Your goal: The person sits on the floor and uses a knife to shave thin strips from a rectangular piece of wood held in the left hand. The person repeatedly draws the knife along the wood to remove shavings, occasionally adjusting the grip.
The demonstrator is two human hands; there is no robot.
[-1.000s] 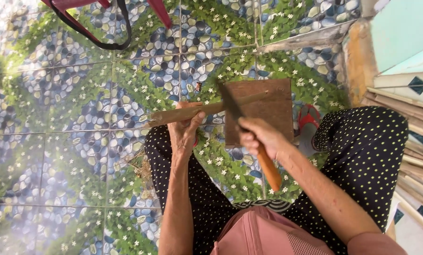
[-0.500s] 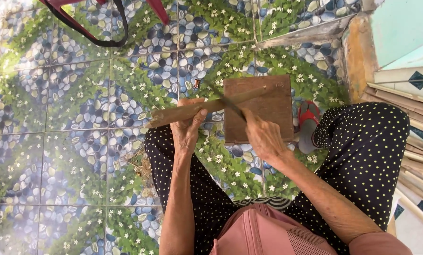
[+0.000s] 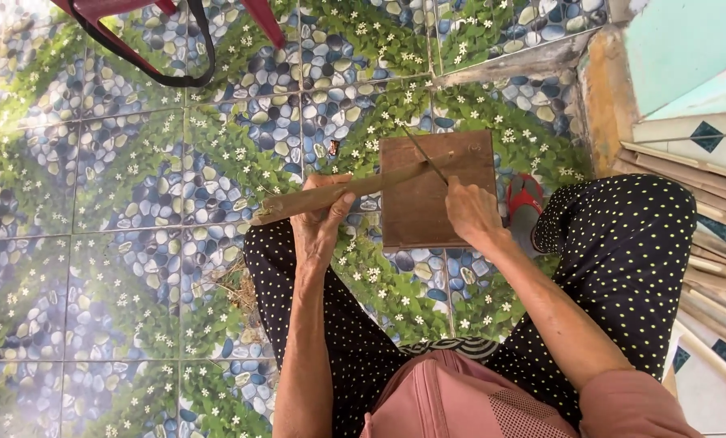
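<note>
head view: the left hand (image 3: 322,223) is curled around a long flat wooden strip (image 3: 339,195), thumb on the near face and fingers wrapped over the far edge, gripping it about a third of the way along. the strip's long axis runs sideways across the view, its free end sticking out past the left hand's outer side and tilting slightly toward the person, its other end reaching inward toward the right hand and lying over a brown wooden block (image 3: 428,191). the right hand (image 3: 472,211) is closed tight around the handle of a knife (image 3: 425,154), the handle itself hidden in the fist; the thin dark blade rises from the top of that hand and slants away from the person, its edge meeting the strip's inner end just beyond the knuckles. so the cut point lies directly ahead of the right hand and well to the inner side of the left hand, the right hand being the nearer one. the block rests on the patterned tiled floor (image 3: 95,243) between the knees in dotted dark trousers (image 3: 622,243). to the right hand's outer side lie stacked pale wooden slats (image 3: 704,170) and a red sandal (image 3: 525,195). no container shows in view; a dark strap (image 3: 148,69) loops on the floor far ahead of the left hand
</note>
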